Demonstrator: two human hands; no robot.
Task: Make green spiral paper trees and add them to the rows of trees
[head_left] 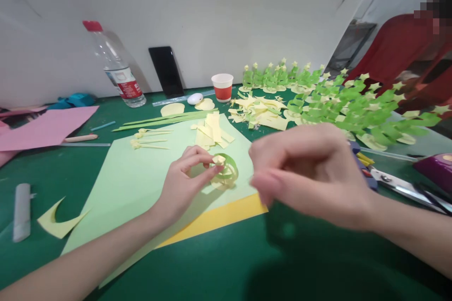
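Note:
My left hand (187, 181) pinches a small green paper spiral tree (228, 169) with a pale yellow star on top, holding it upright on a light green paper sheet (134, 188). My right hand (310, 174) hovers just right of it, blurred by motion, with its fingers curled together. I cannot make out anything in them. A yellow sheet (226, 214) sticks out from under the green one.
Rows of finished green paper trees (339, 99) fill the back right, beside a pile of yellow scraps (257, 110). Scissors (406, 188), a red paper cup (222, 87), a water bottle (116, 68), a phone (165, 70) and pink paper (45, 127) lie around. A person in red sits far right.

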